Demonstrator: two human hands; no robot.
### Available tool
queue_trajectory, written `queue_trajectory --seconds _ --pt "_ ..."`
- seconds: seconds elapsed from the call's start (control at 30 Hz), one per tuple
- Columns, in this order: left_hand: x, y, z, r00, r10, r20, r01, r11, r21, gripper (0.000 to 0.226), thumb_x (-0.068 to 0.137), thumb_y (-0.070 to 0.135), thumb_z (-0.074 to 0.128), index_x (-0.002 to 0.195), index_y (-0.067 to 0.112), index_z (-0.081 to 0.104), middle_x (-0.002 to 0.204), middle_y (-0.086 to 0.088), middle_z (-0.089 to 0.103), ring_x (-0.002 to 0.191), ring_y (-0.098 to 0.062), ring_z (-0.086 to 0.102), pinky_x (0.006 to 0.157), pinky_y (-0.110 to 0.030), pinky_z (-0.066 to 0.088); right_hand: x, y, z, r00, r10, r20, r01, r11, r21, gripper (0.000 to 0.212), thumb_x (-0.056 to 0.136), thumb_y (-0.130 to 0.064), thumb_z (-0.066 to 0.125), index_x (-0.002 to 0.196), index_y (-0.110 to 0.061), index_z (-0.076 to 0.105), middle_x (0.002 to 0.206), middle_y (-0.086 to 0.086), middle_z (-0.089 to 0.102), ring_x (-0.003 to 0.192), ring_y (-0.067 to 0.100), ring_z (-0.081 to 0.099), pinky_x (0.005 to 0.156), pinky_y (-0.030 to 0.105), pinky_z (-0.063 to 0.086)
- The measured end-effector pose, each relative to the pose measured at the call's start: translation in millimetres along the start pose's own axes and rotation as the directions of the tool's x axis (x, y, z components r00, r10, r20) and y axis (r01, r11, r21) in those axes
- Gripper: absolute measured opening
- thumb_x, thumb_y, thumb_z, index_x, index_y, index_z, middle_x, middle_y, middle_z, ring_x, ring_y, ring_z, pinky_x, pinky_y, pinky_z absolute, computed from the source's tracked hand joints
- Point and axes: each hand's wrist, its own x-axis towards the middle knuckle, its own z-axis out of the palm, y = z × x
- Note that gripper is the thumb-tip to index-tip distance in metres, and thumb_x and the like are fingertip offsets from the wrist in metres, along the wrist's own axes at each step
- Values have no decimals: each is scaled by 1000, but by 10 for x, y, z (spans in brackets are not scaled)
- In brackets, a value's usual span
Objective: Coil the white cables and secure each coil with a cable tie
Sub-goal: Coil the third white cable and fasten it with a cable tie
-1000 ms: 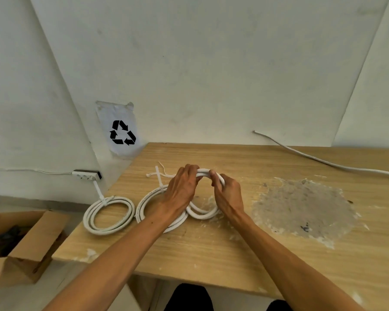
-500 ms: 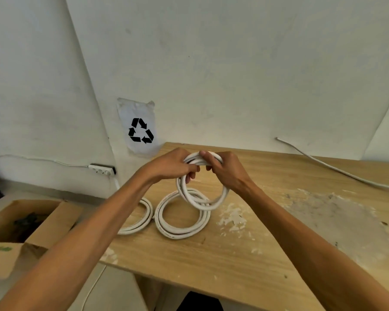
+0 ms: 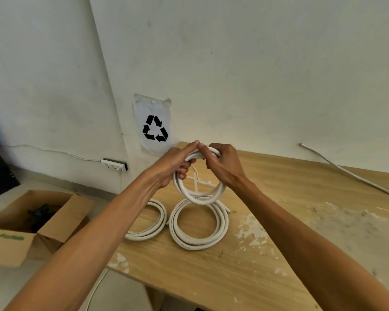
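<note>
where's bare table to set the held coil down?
Both hands, left hand and right hand, grip the held coil above the table. Free: the near strip between the flat coil and the front edge, and the far stretch between the hands and the loose cable. Crowded: the left corner, where the flat coil and the edge coil lie.
</note>
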Motion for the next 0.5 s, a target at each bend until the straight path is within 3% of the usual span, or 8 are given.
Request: queue_trajectory --seconds 0.13,0.23,0.3,0.37,0.4,0.5 --pt "89 -113 -75 997 -17 -69 17 1000 -6 48 93 55 60 76 11 57 49 7 28 43 -10 24 43 -22 28 20 98 143 997 82 18 -83 994 73 57 102 -54 39 78 -14 71 67 2 69 60 11 62 61 24 49" --pt "165 -199 -139 993 -49 -103 49 999 -6 48 93 55 61 78 9 57 48 8 28 41 -9 25 41 -21 29 173 380 167 954 295 -53 -282 943 175 62 105 -52 29 89 -10 72 80 1 72 76 13 67 71 24 52" --pt "188 -253 -181 991 -73 -108 71 997 -22 48 92 55 61 78 9 57 47 8 28 41 -9 24 42 -22 30 239 679 145 934 355 45 -352 934 -59 39 103 -34 43 82 -14 68 77 -1 67 74 18 63 72 35 52" --pt "201 -306 -204 990 -86 -114 82 996 -42 48 93 55 61 79 9 56 46 9 28 41 -9 24 42 -21 29 246 940 164 854 451 258 -311 842 -441 25 96 -21 55 73 -20 63 70 -4 61 71 19 59 65 33 48" --pt "209 -325 -207 989 -91 -118 86 995 -45 48 93 55 61 79 9 56 46 9 28 41 -9 24 41 -21 29 239 1017 194 805 502 317 -278 790 -546 21 94 -20 59 74 -20 64 69 -6 59 71 18 59 63 30 46" --pt "230 -365 -206 986 -96 -134 89 995 -54 49 93 55 60 77 9 56 46 9 28 40 -9 24 41 -21 30 198 1053 247 775 513 370 -210 761 -614 23 91 -24 66 69 -22 60 67 -9 56 62 12 56 56 23 43"
